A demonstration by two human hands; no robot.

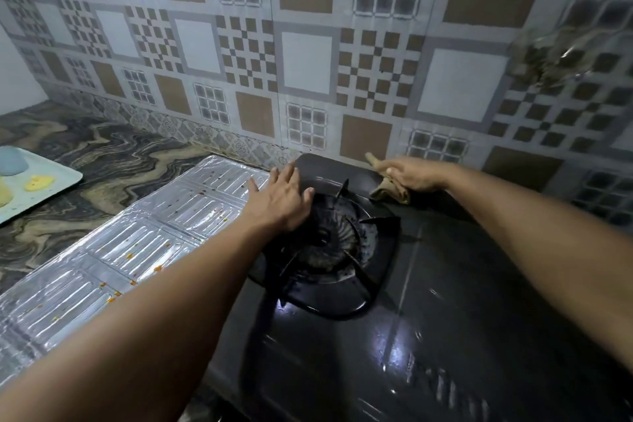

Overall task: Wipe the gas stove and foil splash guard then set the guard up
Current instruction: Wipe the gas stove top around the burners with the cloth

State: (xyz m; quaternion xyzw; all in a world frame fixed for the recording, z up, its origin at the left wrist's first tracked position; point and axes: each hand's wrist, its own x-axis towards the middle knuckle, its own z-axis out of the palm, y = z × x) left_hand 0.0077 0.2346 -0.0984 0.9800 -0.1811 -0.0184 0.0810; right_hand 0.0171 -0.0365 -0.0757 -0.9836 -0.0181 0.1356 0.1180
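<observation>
The black gas stove fills the lower right, with its burner and pan support in the middle. My left hand lies flat, fingers spread, on the burner's left rim at the stove's far left edge. My right hand presses a crumpled tan cloth onto the stove's back edge, close to the wall. The foil splash guard lies flat on the counter left of the stove, speckled with orange stains; my left forearm crosses over its near part.
A marbled dark counter runs to the left. A pale tray with a blue and some yellow items sits at the left edge. The patterned tile wall stands right behind the stove. A blurred object hangs at upper right.
</observation>
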